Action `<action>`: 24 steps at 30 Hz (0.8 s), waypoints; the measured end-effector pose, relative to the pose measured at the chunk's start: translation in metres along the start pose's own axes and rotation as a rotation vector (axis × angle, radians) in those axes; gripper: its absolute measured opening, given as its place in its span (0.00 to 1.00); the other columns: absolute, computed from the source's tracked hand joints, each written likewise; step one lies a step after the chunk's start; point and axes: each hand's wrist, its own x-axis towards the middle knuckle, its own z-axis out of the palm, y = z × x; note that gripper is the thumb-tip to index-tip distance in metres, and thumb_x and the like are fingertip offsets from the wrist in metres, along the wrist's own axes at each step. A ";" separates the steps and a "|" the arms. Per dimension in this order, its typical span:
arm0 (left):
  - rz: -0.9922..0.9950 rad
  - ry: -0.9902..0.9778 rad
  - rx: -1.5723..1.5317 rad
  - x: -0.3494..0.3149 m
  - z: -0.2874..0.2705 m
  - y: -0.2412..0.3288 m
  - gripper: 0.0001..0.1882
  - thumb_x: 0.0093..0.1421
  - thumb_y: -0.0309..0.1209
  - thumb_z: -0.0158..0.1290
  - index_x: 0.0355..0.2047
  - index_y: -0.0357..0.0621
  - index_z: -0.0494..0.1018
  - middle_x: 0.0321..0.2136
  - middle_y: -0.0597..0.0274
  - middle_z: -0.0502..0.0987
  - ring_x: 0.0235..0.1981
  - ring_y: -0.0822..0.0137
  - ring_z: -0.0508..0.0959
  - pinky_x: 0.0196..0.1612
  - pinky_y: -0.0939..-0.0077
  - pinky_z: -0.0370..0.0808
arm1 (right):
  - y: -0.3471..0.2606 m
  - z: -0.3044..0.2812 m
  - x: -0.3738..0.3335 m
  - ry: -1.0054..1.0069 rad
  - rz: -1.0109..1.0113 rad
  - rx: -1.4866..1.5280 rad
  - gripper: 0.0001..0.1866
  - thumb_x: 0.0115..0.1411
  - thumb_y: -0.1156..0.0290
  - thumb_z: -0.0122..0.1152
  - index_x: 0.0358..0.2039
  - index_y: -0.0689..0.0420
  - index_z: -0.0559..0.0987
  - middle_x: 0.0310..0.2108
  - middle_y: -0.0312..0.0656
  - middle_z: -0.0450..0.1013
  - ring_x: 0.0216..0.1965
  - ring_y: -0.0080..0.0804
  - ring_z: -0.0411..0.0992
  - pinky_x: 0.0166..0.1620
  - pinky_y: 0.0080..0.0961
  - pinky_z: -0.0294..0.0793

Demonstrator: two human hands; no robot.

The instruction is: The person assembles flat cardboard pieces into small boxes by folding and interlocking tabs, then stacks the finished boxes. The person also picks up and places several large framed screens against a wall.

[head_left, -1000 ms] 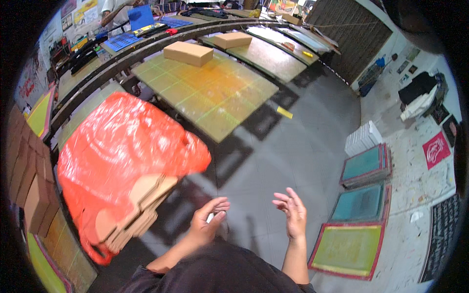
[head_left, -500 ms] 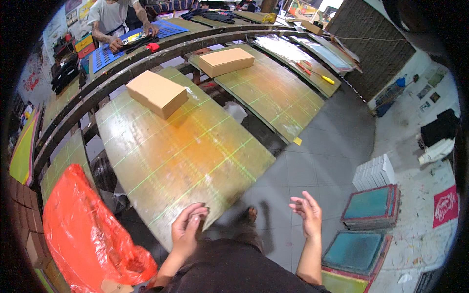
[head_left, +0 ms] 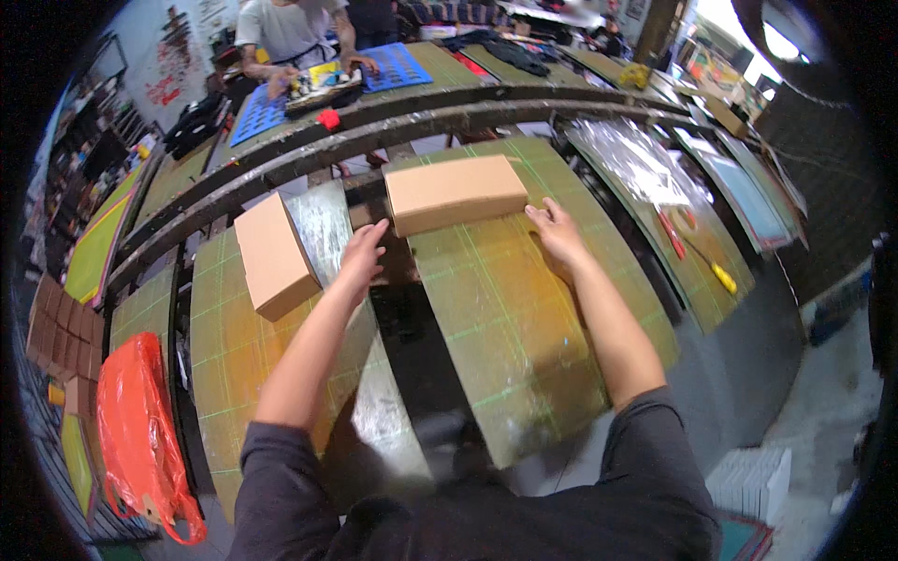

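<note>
The long, tan cardboard box point(head_left: 454, 189) lay atop an olive, green-gridded flat board point(head_left: 510, 318). My bare left hand point(head_left: 359, 252), empty, spread just beside one end; my loosely parted right hand point(head_left: 559, 232) neared the other, contact unclear.

I can't read any words or numbers from here; the red scribble point(head_left: 164, 92) on the wall point(head_left: 137, 58) is blurry.
</note>
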 end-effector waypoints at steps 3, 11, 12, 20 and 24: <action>0.087 0.120 -0.008 0.049 0.042 -0.006 0.41 0.51 0.52 0.47 0.58 0.39 0.49 0.56 0.48 0.55 0.56 0.58 0.56 0.56 0.65 0.53 | 0.025 0.023 0.056 0.013 -0.002 0.047 0.39 0.52 0.54 0.56 0.55 0.68 0.55 0.49 0.55 0.62 0.51 0.37 0.61 0.52 0.27 0.58; 0.118 0.214 -0.286 -0.021 -0.007 0.012 0.30 0.53 0.45 0.48 0.55 0.53 0.58 0.43 0.66 0.70 0.37 0.72 0.67 0.36 0.75 0.63 | -0.058 0.039 -0.021 -0.217 -0.178 0.328 0.35 0.52 0.62 0.58 0.54 0.69 0.57 0.49 0.52 0.63 0.51 0.34 0.61 0.52 0.26 0.59; 0.203 0.228 -0.283 -0.046 -0.028 0.018 0.30 0.53 0.45 0.49 0.55 0.53 0.58 0.42 0.67 0.70 0.36 0.73 0.68 0.35 0.76 0.64 | -0.075 0.047 -0.040 -0.252 -0.223 0.388 0.34 0.52 0.64 0.58 0.54 0.69 0.57 0.48 0.51 0.64 0.50 0.33 0.61 0.51 0.25 0.59; 0.540 0.615 -0.497 -0.337 -0.197 -0.060 0.26 0.56 0.37 0.45 0.53 0.38 0.57 0.43 0.64 0.69 0.41 0.74 0.68 0.41 0.79 0.64 | -0.154 0.163 -0.267 -0.583 -0.552 0.515 0.30 0.50 0.73 0.59 0.51 0.68 0.60 0.49 0.46 0.58 0.50 0.34 0.60 0.50 0.27 0.65; 0.543 0.991 -0.706 -0.509 -0.239 -0.155 0.23 0.59 0.33 0.42 0.53 0.38 0.58 0.44 0.63 0.68 0.42 0.74 0.68 0.42 0.78 0.65 | -0.160 0.224 -0.418 -0.958 -0.430 0.472 0.29 0.48 0.72 0.61 0.50 0.65 0.62 0.46 0.42 0.57 0.48 0.32 0.60 0.47 0.29 0.69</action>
